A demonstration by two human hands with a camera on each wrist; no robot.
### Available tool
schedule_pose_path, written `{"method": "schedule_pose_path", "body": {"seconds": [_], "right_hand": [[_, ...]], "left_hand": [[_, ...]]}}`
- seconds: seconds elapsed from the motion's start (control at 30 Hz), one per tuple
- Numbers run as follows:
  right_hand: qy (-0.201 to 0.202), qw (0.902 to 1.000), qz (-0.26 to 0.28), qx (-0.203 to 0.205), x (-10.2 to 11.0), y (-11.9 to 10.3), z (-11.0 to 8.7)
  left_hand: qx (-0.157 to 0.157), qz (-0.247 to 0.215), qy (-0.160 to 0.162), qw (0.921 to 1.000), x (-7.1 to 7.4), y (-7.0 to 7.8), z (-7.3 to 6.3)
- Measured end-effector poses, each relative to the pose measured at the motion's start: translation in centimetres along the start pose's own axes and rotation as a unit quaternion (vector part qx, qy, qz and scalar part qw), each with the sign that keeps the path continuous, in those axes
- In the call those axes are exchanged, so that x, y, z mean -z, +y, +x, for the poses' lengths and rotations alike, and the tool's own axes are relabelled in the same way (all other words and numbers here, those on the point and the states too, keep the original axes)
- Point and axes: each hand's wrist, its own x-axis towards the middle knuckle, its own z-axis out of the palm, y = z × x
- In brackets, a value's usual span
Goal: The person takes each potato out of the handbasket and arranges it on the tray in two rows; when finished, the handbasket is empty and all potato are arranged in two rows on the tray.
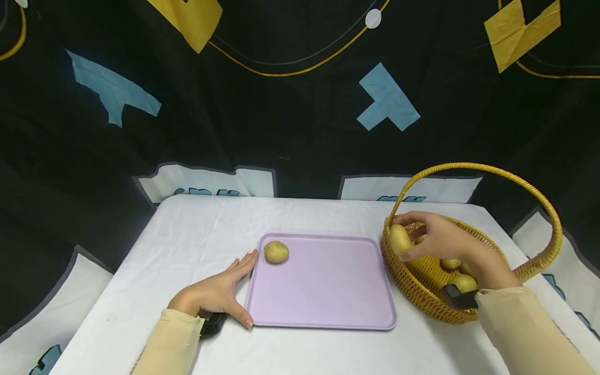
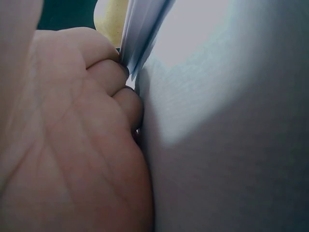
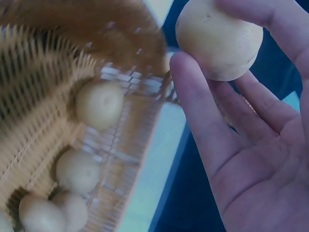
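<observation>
A potato (image 1: 400, 239) is pinched between the thumb and fingers of my right hand (image 1: 440, 237), at the left rim of a wicker basket (image 1: 407, 284). The right wrist view shows this potato (image 3: 219, 41) at the fingertips, with several more potatoes (image 3: 100, 105) lying in the basket. My left hand (image 1: 220, 286) rests at the left edge of a lilac tray (image 1: 323, 291), fingers spread, thumb near its front corner. One potato (image 1: 276, 252) sits in the tray's back left corner. In the left wrist view, the left fingers touch the tray's rim (image 2: 145, 34).
The basket's tall arched handle (image 1: 478, 166) rises over the right forearm. A white cloth covers the table (image 1: 211, 224). Behind it hangs a black curtain (image 1: 290, 130) with blue and yellow patches. Dark wrist devices (image 1: 213, 324) sit at both cuffs.
</observation>
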Motion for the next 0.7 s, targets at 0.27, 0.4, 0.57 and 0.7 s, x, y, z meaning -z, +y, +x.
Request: {"method": "schedule_pose_path", "body": {"seconds": [0.27, 0.4, 0.57, 0.7], "right_hand": [[0.034, 0.9982, 0.017, 0.047, -2.3, -1.7, -0.1], [0.052, 0.9956, 0.042, 0.067, -3.7, -2.4, 0.6], [0.057, 0.9928, 0.077, 0.072, -6.0, -3.0, 1.8], [0.061, 0.9903, 0.107, 0.064, -7.8, -3.3, 2.6]], "left_hand": [[-0.003, 0.010, -0.006, 0.9999, -0.3, 0.0, 0.2], [-0.009, 0.005, -0.003, 0.9999, -0.1, 0.3, 0.1], [-0.003, 0.008, -0.003, 1.0000, 0.1, 0.4, -0.1], [0.002, 0.008, -0.001, 1.0000, 0.1, 0.4, -0.2]]}}
